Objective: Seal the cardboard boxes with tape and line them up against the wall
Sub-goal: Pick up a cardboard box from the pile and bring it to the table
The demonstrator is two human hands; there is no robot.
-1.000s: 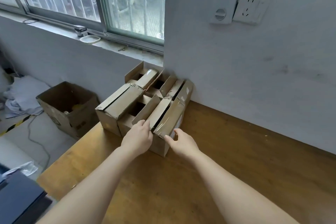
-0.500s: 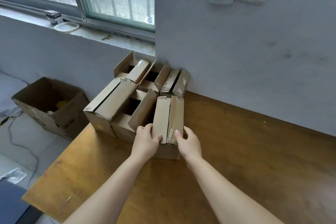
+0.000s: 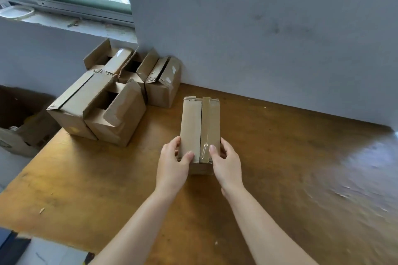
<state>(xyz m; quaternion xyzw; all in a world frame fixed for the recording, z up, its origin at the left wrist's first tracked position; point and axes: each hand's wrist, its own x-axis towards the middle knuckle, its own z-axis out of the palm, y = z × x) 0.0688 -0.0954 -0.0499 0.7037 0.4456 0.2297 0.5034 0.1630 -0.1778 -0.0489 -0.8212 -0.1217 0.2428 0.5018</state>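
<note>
Since half a second ago the box (image 3: 200, 129) has been drawn out of the cluster and toward the person. It now stands alone on the table (image 3: 290, 168), well apart from the other boxes (image 3: 116, 103) and from the wall (image 3: 258, 38).

- Box: both top flaps are laid shut, with the seam running away from the viewer. A tape strip (image 3: 209, 122) lies along the right flap just beside the seam. Whether it bridges the seam cannot be told.
- Grip: the near end is held by the left hand (image 3: 172, 163) and the right hand (image 3: 227, 162). The fingers are curled round each side, and one thumb is pressed on each flap.
- Step judged: the flaps are being held closed ahead of taping.
- Next move judged: a tape roll is called for, and none is seen on the table. One hand would have to be freed while the flaps are kept down by the other.
- Surroundings: the other boxes are grouped at the corner by the wall, several with flaps raised, so most of the task is judged undone. A floor carton (image 3: 19, 118) is noted below the table's left edge.
</note>
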